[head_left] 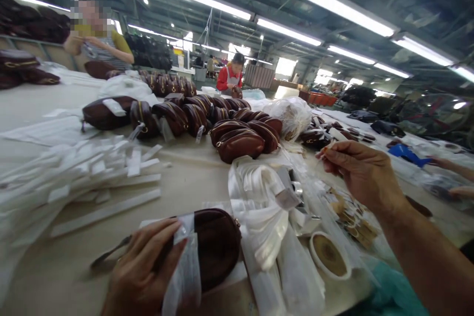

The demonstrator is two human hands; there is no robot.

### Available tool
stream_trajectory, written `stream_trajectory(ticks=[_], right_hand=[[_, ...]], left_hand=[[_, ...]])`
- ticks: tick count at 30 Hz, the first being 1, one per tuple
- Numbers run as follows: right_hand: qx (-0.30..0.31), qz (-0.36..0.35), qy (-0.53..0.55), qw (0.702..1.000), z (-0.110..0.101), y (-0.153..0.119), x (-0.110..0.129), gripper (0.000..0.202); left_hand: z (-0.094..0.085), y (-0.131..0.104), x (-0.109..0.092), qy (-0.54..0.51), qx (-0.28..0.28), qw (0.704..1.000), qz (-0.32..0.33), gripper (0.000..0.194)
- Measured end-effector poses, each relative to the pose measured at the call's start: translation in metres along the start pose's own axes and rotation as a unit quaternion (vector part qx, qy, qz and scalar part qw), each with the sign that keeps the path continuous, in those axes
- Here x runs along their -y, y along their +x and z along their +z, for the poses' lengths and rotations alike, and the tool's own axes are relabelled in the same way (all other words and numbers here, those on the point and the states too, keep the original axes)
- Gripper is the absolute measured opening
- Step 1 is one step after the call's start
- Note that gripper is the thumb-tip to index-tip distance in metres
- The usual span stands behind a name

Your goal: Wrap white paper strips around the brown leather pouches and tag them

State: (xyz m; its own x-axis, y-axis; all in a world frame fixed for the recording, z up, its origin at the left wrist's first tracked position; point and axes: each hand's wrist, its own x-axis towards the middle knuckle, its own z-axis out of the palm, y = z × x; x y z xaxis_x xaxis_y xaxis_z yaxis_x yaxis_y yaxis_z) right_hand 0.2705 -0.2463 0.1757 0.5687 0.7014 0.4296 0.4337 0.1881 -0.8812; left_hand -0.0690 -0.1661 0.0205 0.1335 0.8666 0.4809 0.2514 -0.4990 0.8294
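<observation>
My left hand (pixel 146 269) grips a small dark brown leather bag (pixel 218 242) that lies on the table near me. Its fingers press a translucent white plastic strip (pixel 188 264) across the bag, and the strip hangs down the near side. A zip pull shows at the bag's right end, while my hand hides the left part. Raised above the table at the right, my right hand (pixel 363 168) is closed in a pinch. Something small and pale shows at its fingertips, too small to name. Beneath it lie brown paper tags (pixel 355 219) with strings.
White strips (pixel 85 173) lie piled on the left. Several brown bags (pixel 240 143) stand in rows further back. Folded clear plastic (pixel 259 207) and a tape roll (pixel 329 255) lie right of centre. Two co-workers (pixel 99 49) (pixel 229 76) are behind the table; another person's hands (pixel 452 168) reach in at right.
</observation>
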Motion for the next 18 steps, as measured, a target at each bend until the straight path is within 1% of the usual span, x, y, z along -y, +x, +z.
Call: stream_trajectory(ticks=[1,2,3,4,5,7,9,11,13,18], right_hand=[[0.027,0.0,0.012,1.0,0.01,-0.004,0.005,0.021],[0.056,0.003,0.024,0.998,0.02,-0.008,0.01,0.02],[0.083,0.007,0.036,0.996,0.029,-0.012,0.015,0.02],[0.106,0.013,0.047,0.993,0.038,-0.016,0.02,0.02],[0.124,0.018,0.058,0.99,0.047,-0.02,0.024,0.02],[0.151,0.028,0.078,0.985,0.064,-0.027,0.031,0.02],[0.171,0.035,0.096,0.98,0.078,-0.032,0.037,0.021],[0.194,0.041,0.108,0.974,0.091,-0.037,0.04,0.021],[0.217,0.046,0.118,0.968,0.101,-0.04,0.04,0.021],[0.246,0.04,0.139,0.958,0.119,-0.042,0.038,0.018]], left_hand=[[0.008,0.006,-0.012,0.021,0.039,0.997,0.057,0.02],[0.017,0.012,-0.025,0.006,0.086,0.992,0.092,0.021],[0.026,0.018,-0.037,-0.019,0.115,0.988,0.103,0.022],[0.036,0.023,-0.048,-0.047,0.141,0.983,0.109,0.025],[0.044,0.028,-0.057,-0.067,0.172,0.978,0.101,0.029],[0.058,0.034,-0.068,-0.099,0.218,0.968,0.073,0.033],[0.067,0.037,-0.069,-0.138,0.256,0.957,0.004,0.034],[0.071,0.038,-0.064,-0.194,0.278,0.939,-0.057,0.028],[0.071,0.037,-0.056,-0.243,0.277,0.925,-0.091,0.022],[0.062,0.033,-0.042,-0.26,0.242,0.924,-0.14,0.017]])
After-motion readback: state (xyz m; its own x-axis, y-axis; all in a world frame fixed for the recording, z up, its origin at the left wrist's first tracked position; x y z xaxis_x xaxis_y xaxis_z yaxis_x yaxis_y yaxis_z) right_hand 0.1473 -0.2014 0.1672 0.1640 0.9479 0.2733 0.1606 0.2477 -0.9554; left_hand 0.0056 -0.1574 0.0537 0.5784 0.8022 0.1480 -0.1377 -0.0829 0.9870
